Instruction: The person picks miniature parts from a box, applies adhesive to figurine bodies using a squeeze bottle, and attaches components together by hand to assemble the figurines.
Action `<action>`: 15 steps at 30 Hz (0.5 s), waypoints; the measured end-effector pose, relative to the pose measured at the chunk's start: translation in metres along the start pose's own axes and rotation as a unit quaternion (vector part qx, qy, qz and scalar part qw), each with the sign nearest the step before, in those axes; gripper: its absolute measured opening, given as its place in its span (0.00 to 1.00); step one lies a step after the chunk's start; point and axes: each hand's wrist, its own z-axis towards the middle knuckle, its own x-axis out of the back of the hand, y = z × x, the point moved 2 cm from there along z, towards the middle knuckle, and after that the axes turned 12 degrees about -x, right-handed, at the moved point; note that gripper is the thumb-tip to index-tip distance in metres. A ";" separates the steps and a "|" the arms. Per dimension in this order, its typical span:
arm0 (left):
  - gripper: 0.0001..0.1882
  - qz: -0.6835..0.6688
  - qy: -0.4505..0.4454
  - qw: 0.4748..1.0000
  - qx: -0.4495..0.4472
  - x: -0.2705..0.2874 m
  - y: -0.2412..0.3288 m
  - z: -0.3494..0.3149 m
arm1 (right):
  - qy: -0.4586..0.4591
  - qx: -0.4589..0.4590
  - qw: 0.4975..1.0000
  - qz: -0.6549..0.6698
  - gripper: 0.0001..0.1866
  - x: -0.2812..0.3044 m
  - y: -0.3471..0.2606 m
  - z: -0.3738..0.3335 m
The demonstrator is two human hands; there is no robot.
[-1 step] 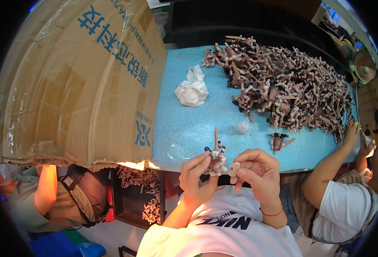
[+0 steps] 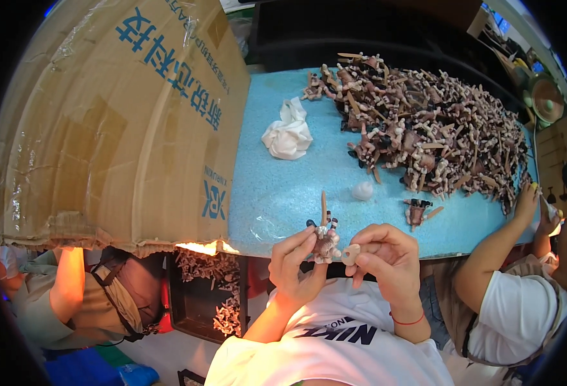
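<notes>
**One figurine [image 2: 326,244] and one flat pale piece [image 2: 350,254], held at the tabletop's [image 2: 267,209] near edge**

Left hand [image 2: 294,260] was closed around the figurine, brown blade [image 2: 324,207] upward; right hand [image 2: 389,257] pinched the piece just beside it. Contact between the two: couldn't tell. Main risk, as judged: so small a piece could slip from the pinch and fall past the edge; a hard squeeze might bend the blade.

Counts: one stray figurine [image 2: 416,213]; one heap [image 2: 425,132] beyond, too tangled to number; one white lump [image 2: 363,191]; one crumpled tissue [image 2: 288,134]; one large cardboard box [image 2: 116,141], left; at least one black bin [image 2: 190,313] below, contents uncounted.
</notes>
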 end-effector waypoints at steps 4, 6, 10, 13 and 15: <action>0.22 0.007 -0.011 1.000 -0.012 -0.002 0.000 0.002 | -0.009 0.008 1.000 0.012 0.10 0.002 -0.001 0.001; 0.22 0.018 -0.018 0.999 -0.024 -0.002 0.000 0.003 | -0.001 -0.002 1.000 0.011 0.10 0.002 0.000 0.004; 0.22 0.010 -0.016 1.000 -0.025 -0.002 0.001 0.002 | 0.037 -0.038 0.999 0.006 0.08 -0.002 0.000 0.006; 0.22 0.010 -0.021 0.999 -0.027 -0.002 0.001 0.002 | 0.041 -0.049 0.998 0.004 0.09 -0.001 0.000 0.007; 0.22 0.010 -0.025 0.999 -0.028 -0.002 0.001 0.003 | 0.048 -0.043 0.998 0.014 0.10 0.000 0.002 0.008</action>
